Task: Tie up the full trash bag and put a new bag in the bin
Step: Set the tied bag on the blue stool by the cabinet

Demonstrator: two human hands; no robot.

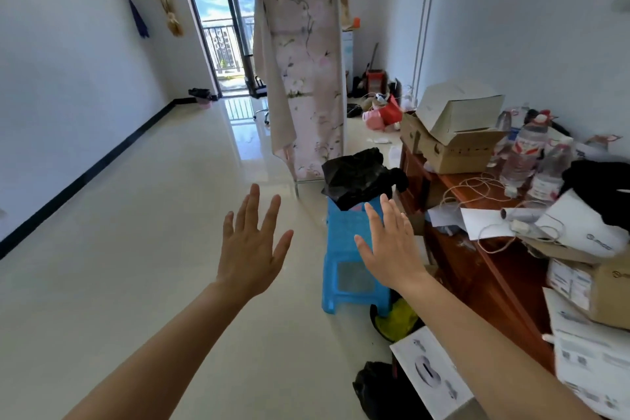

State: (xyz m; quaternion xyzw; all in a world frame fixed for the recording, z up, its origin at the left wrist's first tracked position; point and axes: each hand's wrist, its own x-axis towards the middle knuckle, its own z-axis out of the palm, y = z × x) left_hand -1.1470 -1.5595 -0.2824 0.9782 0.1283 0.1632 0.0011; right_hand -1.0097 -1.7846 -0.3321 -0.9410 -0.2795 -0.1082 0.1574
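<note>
Both my hands are raised in front of me, backs toward the camera, fingers spread and holding nothing. My left hand point(250, 242) hovers over the bare floor. My right hand point(388, 242) is in front of a blue plastic stool point(344, 269). A crumpled black trash bag point(356, 177) lies on the far end of that stool, just beyond my right fingertips. Far away by the balcony door stands a small pink bin point(203, 99) lined with a black bag. Another black bag point(373, 385) sits on the floor at the lower right.
A cluttered wooden table point(477, 269) with cardboard boxes point(453, 143), water bottles point(521, 153) and cords runs along the right. A floral cloth point(303, 54) hangs on a rack ahead. A yellow-lined container point(395, 319) sits under the table edge. Glossy tiled floor point(153, 198) stretches to the left.
</note>
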